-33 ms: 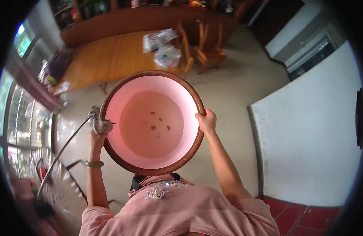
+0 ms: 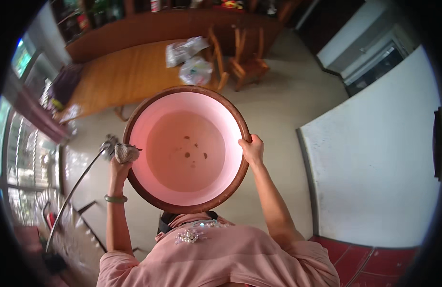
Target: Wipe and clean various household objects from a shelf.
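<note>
A large round basin with a brown rim and a pink inside is held out in front of my body, its opening facing up toward me. Several small brown bits or marks show on its flat bottom; whether water lies there I cannot tell. My left hand is closed at the basin's left rim, together with a crumpled grey-white cloth that covers part of the fingers. At the right rim my right hand is closed, thumb over the edge, other fingers mostly hidden under it.
Beyond the basin is a wooden table with plastic bags, plus wooden chairs. Beside my left hand rises a thin curved metal rod. Windows line the left; a white panel stands at right.
The room has shifted slightly leftward in view, as though I have turned or stepped a little right. Both hands keep their hold on the basin.
</note>
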Tool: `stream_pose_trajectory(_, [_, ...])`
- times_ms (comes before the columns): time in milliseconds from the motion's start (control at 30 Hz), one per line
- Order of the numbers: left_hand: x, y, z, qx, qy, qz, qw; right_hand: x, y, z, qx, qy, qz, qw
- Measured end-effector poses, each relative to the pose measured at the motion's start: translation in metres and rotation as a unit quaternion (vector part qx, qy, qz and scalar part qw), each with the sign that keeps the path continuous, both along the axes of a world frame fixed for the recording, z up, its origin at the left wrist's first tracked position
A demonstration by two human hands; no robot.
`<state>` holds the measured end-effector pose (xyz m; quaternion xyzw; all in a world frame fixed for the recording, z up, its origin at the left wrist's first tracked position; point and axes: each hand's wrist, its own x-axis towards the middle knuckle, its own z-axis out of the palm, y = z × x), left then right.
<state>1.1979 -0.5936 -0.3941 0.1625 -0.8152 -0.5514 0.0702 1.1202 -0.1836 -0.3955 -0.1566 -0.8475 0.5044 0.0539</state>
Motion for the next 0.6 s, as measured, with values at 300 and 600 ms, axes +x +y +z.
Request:
stream_pose_trajectory(300, [-0.285, 0.229, 0.006, 0.014, -0.014, -0.289, 0.957, -0.09, 0.222, 0.0, 0.096, 0.011, -0.233, 0.968])
stream_pose_trajectory(600, [-0.504, 0.467, -0.057, 0.207, 0.034, -0.4, 0.892, -0.209, 0.433, 0.016, 0.127, -0.078, -0.291, 0.945])
